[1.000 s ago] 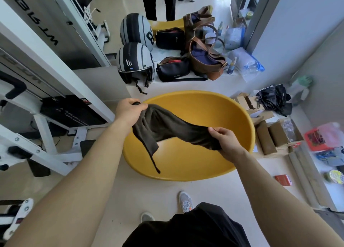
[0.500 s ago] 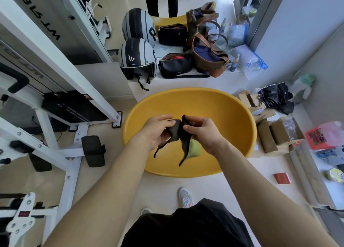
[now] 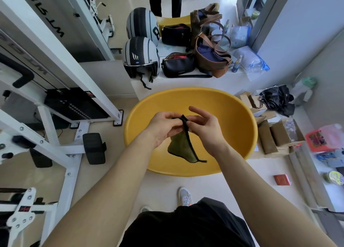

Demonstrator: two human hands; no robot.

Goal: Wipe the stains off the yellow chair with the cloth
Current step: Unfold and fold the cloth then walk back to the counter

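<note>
- Cloth (image 3: 183,147): olive, dark-edged, limp and light; hangs at frame centre above the yellow chair (image 3: 232,116) seat; best bunched into a pad.
- Left hand (image 3: 163,128): fingers closed on its top edge.
- Right hand (image 3: 203,130): thumb and forefinger pinch it, other fingers spread.

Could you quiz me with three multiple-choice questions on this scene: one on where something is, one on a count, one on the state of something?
1. Where is the folded olive-green cloth?
A. On the floor
B. Held above the round yellow chair seat
C. Draped on a helmet

2. How many striped grey-and-black helmets are on the white ledge?
A. One
B. Two
C. Four

3. What are the hands doing?
A. Both pinch the cloth's top edge
B. Both hang empty
C. One presses the seat

Answers: 1 B, it dangles over the seat. 2 B, a near one and a far one. 3 A, left hand and right hand meet at the cloth.
</note>
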